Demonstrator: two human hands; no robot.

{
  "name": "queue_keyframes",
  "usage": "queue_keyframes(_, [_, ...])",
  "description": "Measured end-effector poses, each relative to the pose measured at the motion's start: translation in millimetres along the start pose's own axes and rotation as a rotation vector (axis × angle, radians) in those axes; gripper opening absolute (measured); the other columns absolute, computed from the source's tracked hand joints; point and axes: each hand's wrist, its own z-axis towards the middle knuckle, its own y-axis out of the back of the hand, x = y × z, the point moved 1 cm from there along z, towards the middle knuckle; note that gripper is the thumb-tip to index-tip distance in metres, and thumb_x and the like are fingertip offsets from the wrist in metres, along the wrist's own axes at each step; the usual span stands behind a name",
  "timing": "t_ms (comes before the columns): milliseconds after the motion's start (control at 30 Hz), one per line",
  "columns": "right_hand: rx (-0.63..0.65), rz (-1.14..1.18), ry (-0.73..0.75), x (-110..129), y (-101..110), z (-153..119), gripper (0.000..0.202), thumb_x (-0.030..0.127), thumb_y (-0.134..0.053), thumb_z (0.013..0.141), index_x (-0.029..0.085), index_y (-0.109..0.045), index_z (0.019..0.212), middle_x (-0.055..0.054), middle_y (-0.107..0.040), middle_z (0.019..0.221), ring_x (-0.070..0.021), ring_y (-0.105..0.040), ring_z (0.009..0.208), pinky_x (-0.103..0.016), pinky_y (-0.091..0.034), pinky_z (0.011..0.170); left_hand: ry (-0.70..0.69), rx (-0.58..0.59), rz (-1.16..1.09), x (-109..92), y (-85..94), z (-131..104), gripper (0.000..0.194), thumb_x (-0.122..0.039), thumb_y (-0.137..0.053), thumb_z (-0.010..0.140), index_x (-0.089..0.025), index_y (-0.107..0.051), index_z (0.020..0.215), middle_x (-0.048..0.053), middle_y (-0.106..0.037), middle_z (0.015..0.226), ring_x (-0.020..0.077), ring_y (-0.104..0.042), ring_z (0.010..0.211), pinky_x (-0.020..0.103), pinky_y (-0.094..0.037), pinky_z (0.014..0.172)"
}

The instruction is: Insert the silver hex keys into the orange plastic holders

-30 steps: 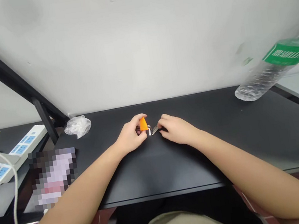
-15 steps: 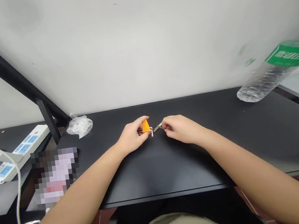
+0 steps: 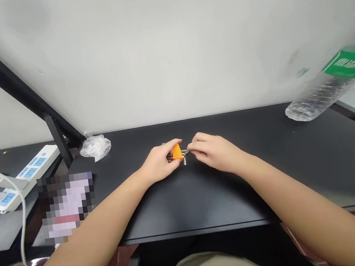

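Note:
Between its thumb and fingers, my left hand (image 3: pixel 160 162) holds an orange holder (image 3: pixel 176 151) with metal hex keys in it. One bent hex key (image 3: pixel 184 158) sticks out at the holder's right side, its short end pointing down toward me. My right hand (image 3: pixel 211 150) pinches the end of a thin metal key (image 3: pixel 189 151) that reaches left to the holder. Both hands are close together over the middle of the black table (image 3: pixel 191 206). My left palm hides the other ends of the keys.
Crumpled clear plastic (image 3: pixel 96 147) lies at the back left. A white power strip (image 3: pixel 31 173) with cables and a blurred flat object (image 3: pixel 70 205) are at the left. A large clear bottle with a green label (image 3: pixel 349 62) leans at the right, near the wall.
My left hand and the orange holder have shifted slightly right. The thin key in my right hand now meets the holder, and my right fingers have moved a little left, nearer to it.

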Motion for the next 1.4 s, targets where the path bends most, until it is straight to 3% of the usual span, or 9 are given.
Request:
queue_keyframes(233, [0.043, -0.116, -0.001, 20, 3, -1, 0.031, 0.016, -0.042, 0.099, 0.025, -0.071, 0.107, -0.008, -0.060, 0.109, -0.0146, -0.047, 0.066, -0.030, -0.037, 0.061, -0.033, 0.014, 0.103, -7, 0.2, 0, 0.052, -0.028, -0.065, 0.085, -0.024, -0.058, 0.136, 0.001, -0.071, 0.097, 0.0171, -0.067, 0.083, 0.030, -0.056, 0.080])
queue_keyframes(433, [-0.054, 0.406, -0.049, 30, -8, 8, 0.023, 0.013, -0.051, 0.090, 0.024, -0.062, 0.107, -0.006, -0.061, 0.102, -0.0180, -0.059, 0.081, -0.032, -0.050, 0.072, -0.128, 0.029, 0.206, -22, 0.7, 2, 0.014, -0.024, -0.065, 0.083, -0.023, -0.065, 0.097, 0.000, -0.066, 0.080, 0.0188, -0.061, 0.078, 0.033, -0.051, 0.082])
queue_keyframes(567, [-0.099, 0.764, -0.202, 18, -21, 11, 0.007, 0.024, -0.057, 0.093, 0.024, -0.056, 0.101, -0.003, -0.063, 0.095, -0.0176, -0.062, 0.081, -0.034, -0.053, 0.075, -0.088, -0.039, 0.127, -19, 2.8, 1, 0.026, -0.027, -0.066, 0.085, -0.023, -0.064, 0.111, 0.001, -0.067, 0.088, 0.0162, -0.061, 0.078, 0.029, -0.051, 0.077])
queue_keyframes(767, [-0.011, 1.036, -0.284, 8, -32, 13, 0.025, 0.046, -0.063, 0.095, 0.025, -0.053, 0.104, 0.000, -0.067, 0.086, -0.0140, -0.058, 0.066, -0.029, -0.048, 0.061, -0.105, -0.042, -0.123, -19, 6.1, 0, 0.034, -0.024, -0.064, 0.087, -0.020, -0.062, 0.120, 0.001, -0.069, 0.097, 0.0131, -0.065, 0.082, 0.025, -0.054, 0.081])
queue_keyframes(867, [0.004, 0.876, -0.260, 6, -26, 13, 0.024, 0.048, -0.055, 0.100, 0.025, -0.057, 0.105, 0.000, -0.069, 0.087, -0.0143, -0.058, 0.067, -0.030, -0.048, 0.064, -0.105, -0.056, -0.168, -17, 5.3, 0, 0.039, -0.024, -0.067, 0.085, -0.020, -0.063, 0.124, 0.002, -0.071, 0.099, 0.0141, -0.067, 0.086, 0.027, -0.056, 0.084])
queue_keyframes(967, [-0.044, 0.513, -0.189, -1, -16, 10, 0.024, 0.041, -0.049, 0.103, 0.024, -0.066, 0.099, -0.003, -0.068, 0.090, -0.0170, -0.061, 0.078, -0.032, -0.048, 0.074, -0.086, -0.127, -0.125, -11, 3.3, 0, 0.048, -0.025, -0.069, 0.084, -0.021, -0.061, 0.132, 0.002, -0.073, 0.100, 0.0145, -0.069, 0.086, 0.028, -0.058, 0.086])
queue_keyframes(1100, [0.032, 0.114, -0.125, -20, -14, 3, 0.017, 0.031, -0.059, 0.098, 0.025, -0.073, 0.104, -0.005, -0.066, 0.100, -0.0189, -0.062, 0.083, -0.033, -0.047, 0.076, -0.033, -0.160, -0.031, -2, 1.7, 1, 0.050, -0.027, -0.068, 0.086, -0.022, -0.059, 0.135, 0.002, -0.074, 0.106, 0.0161, -0.072, 0.091, 0.031, -0.059, 0.090])
queue_keyframes(1267, [0.109, -0.052, -0.159, -29, -22, 1, 0.024, 0.024, -0.057, 0.097, 0.029, -0.073, 0.114, -0.005, -0.063, 0.102, -0.0174, -0.062, 0.081, -0.030, -0.045, 0.071, 0.001, -0.176, 0.030, 1, 2.4, 2, 0.052, -0.026, -0.067, 0.086, -0.023, -0.058, 0.137, 0.003, -0.075, 0.111, 0.0175, -0.073, 0.097, 0.032, -0.059, 0.094])
queue_keyframes(1400, [0.145, -0.137, -0.171, -21, -23, 2, 0.019, 0.020, -0.054, 0.097, 0.025, -0.072, 0.097, -0.005, -0.061, 0.097, -0.0154, -0.059, 0.073, -0.029, -0.041, 0.064, -0.003, -0.160, 0.050, 1, 2.5, 1, 0.052, -0.028, -0.067, 0.087, -0.023, -0.058, 0.137, 0.002, -0.075, 0.112, 0.0176, -0.074, 0.096, 0.032, -0.059, 0.093])
